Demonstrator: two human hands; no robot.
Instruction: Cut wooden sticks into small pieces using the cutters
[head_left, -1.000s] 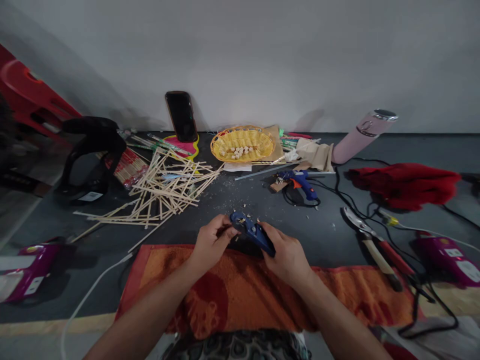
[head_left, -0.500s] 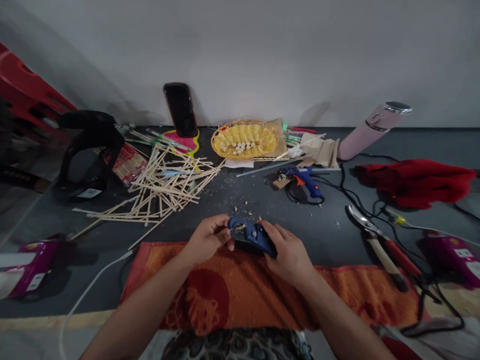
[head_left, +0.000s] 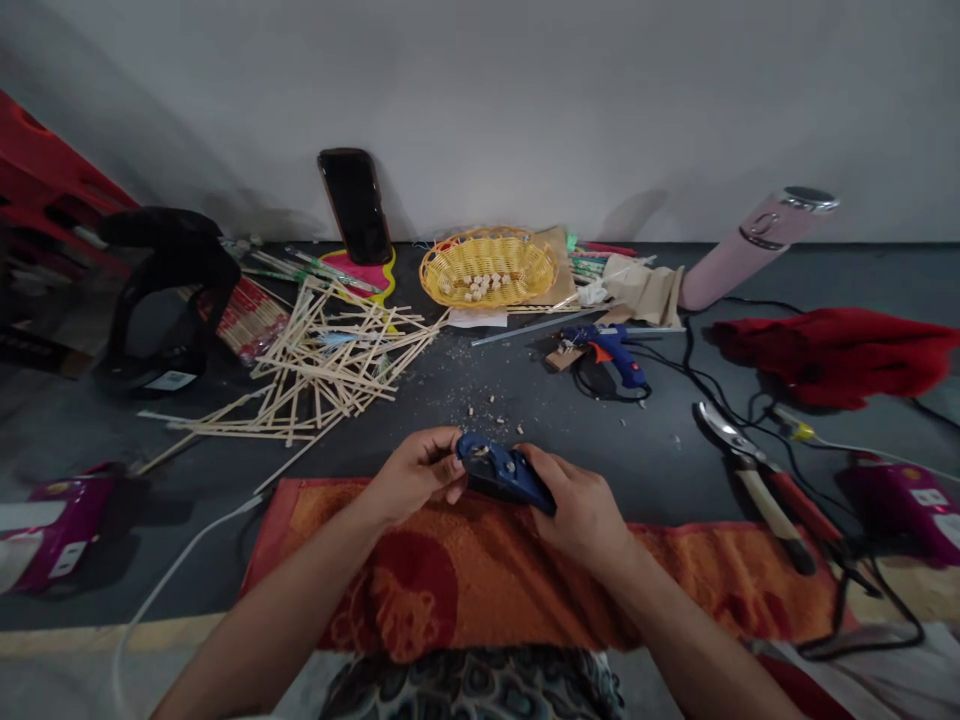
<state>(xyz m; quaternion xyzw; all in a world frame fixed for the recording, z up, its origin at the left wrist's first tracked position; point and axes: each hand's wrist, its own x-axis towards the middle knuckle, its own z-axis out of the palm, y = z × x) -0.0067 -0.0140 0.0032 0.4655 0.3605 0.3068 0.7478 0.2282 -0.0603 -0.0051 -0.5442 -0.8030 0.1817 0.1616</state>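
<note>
Blue tool (head_left: pixel 508 474) lies more level between the hands (head_left: pixel 420 472) (head_left: pixel 583 505) than before.

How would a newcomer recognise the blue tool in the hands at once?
Find the orange towel on the dark table. Over its far edge, the right hand holds the blue tool, the left hand at its other end. The blue glue gun beyond has an orange trigger; this tool shows none.
</note>
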